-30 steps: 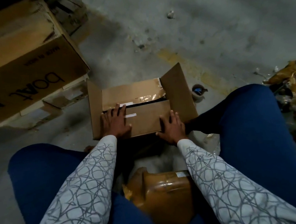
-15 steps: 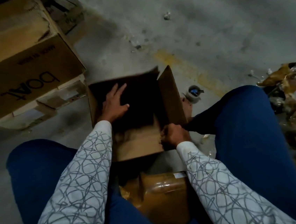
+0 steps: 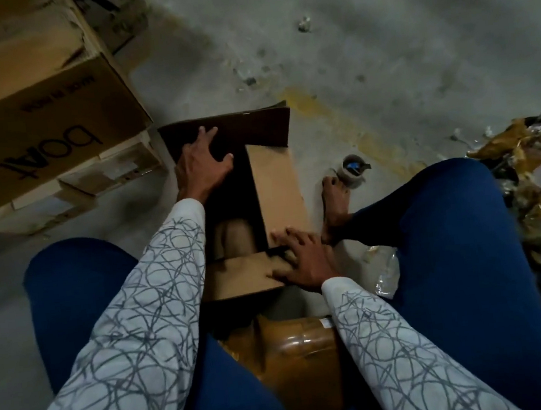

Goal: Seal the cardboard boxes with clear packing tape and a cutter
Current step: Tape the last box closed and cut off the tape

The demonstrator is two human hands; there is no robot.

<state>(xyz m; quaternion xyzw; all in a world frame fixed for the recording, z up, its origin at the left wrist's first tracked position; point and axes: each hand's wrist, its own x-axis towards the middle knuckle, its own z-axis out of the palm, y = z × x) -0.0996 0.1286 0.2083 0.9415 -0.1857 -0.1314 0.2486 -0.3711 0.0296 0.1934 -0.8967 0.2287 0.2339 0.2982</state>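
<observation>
Head view: the small cardboard box (image 3: pixel 277 187) lies unsealed on the floor (image 3: pixel 379 43) between the person's knees. The left hand (image 3: pixel 203 168), fingers (image 3: pixel 204 135) spread, touches the far flap. The right hand (image 3: pixel 302 261), fingers spread flat, presses the near flap. A tape roll (image 3: pixel 352 169) stands to the box's right.

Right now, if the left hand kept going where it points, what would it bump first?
Likely the dark far flap; the left hand looks nearly on it, though depth is unclear.

I register a grey concrete floor (image 3: pixel 393 25) bearing a worn yellow painted stripe (image 3: pixel 337 121). Small debris (image 3: pixel 304 23) lies on it. Crumpled golden wrapping (image 3: pixel 531 157) is heaped at the right edge.
</observation>
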